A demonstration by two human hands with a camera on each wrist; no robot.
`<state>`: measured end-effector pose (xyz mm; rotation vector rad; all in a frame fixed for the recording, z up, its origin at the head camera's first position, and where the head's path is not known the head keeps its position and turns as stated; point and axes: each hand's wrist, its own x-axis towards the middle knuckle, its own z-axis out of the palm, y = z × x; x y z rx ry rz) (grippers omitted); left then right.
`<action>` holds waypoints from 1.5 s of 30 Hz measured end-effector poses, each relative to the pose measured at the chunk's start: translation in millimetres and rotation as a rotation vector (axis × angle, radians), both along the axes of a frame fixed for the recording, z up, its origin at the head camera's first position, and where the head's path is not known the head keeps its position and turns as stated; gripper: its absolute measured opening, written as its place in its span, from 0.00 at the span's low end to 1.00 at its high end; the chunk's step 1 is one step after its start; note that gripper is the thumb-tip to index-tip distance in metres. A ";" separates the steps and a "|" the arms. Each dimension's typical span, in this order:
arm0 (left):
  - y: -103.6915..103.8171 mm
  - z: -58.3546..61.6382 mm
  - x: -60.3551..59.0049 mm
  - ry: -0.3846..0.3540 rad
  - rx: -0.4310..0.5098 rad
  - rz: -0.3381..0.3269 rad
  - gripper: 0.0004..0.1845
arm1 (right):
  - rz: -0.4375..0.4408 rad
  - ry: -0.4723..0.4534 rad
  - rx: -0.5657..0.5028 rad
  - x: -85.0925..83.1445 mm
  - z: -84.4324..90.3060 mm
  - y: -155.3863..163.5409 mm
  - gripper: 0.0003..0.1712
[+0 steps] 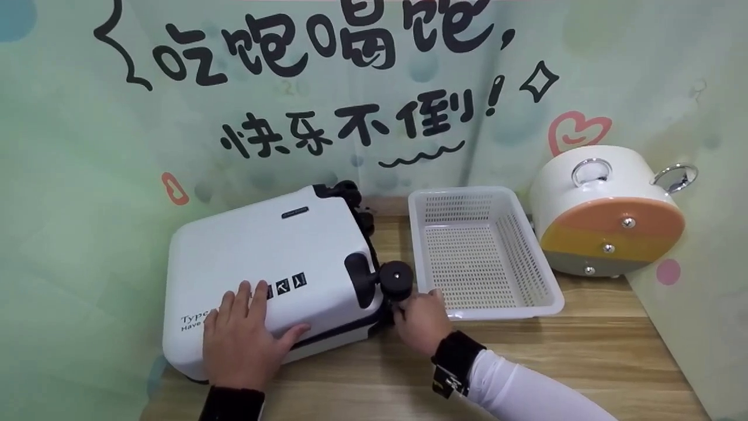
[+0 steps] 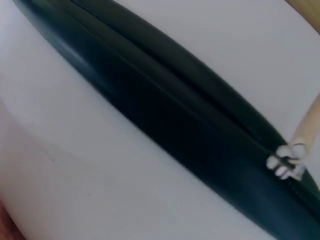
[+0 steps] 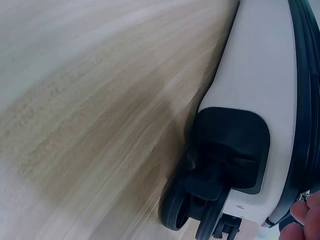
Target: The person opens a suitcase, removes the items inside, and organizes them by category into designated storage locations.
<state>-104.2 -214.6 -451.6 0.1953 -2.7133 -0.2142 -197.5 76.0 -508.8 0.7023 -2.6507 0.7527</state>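
- The left hand (image 1: 242, 336) lay flat on top of the white suitcase (image 1: 263, 257), near its front corner, fingers straight and spread, thumb pointing toward the black zipper band (image 2: 165, 115).
- The right hand (image 1: 422, 320) was at the suitcase's near right corner, just below a black wheel (image 1: 396, 279); its fingers were curled toward the zipper seam, but what they held was hidden in the head view.
- In the right wrist view, a fingertip (image 3: 306, 212) showed at the bottom right edge, close against the black seam; whether it pinched the zipper pull could not be told.
- The left wrist view showed a small silver zipper pull (image 2: 286, 163) on the black band, with a pale finger (image 2: 309, 127) reaching down to it.
- The suitcase lay on its side on the wooden table (image 1: 584, 356), its wheels pointing right, at the table's left against the wall.
- A white plastic basket (image 1: 549, 301) stood just right of the suitcase, close to the right hand.
- A round white container (image 1: 602, 204) with metal ring handles lay on its side beyond the basket's right edge.
- The wall behind carried a pale green backdrop (image 1: 70, 175) with black lettering.
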 end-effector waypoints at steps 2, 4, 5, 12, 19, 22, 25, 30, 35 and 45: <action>3.0 0.7 0.2 -0.002 0.002 0.009 0.59 | 0.007 -0.029 -0.002 1.0 0.7 0.0 0.09; 6.0 1.2 0.7 0.002 0.002 0.014 0.59 | 0.009 -0.064 -0.003 1.9 1.9 -0.2 0.06; 7.4 1.5 0.9 0.003 0.001 0.015 0.59 | 0.010 -0.083 -0.006 2.2 2.2 -0.1 0.05; 17.1 4.2 1.5 -0.033 -0.001 0.029 0.59 | 0.010 -0.128 -0.024 3.9 2.5 0.3 0.03; 20.7 9.1 1.0 -0.086 0.003 0.049 0.60 | 0.020 -0.144 -0.040 5.5 2.7 -0.2 0.04; 21.1 11.3 0.2 -0.106 0.010 0.052 0.60 | 0.029 -0.139 -0.044 6.2 2.1 -0.8 0.04; 22.3 13.2 0.7 -0.117 0.018 0.052 0.60 | 0.041 -0.132 -0.050 7.6 0.9 -1.7 0.04; 25.4 15.7 1.5 -0.125 0.018 0.058 0.60 | 0.046 -0.136 -0.057 9.3 -0.6 -3.3 0.04; 27.3 14.5 2.3 -0.112 0.008 0.057 0.60 | 0.045 -0.146 -0.051 11.2 -1.6 -4.7 0.04; 27.8 9.8 2.9 -0.065 -0.006 0.044 0.59 | 0.062 -0.097 -0.025 14.5 -2.3 -8.8 0.05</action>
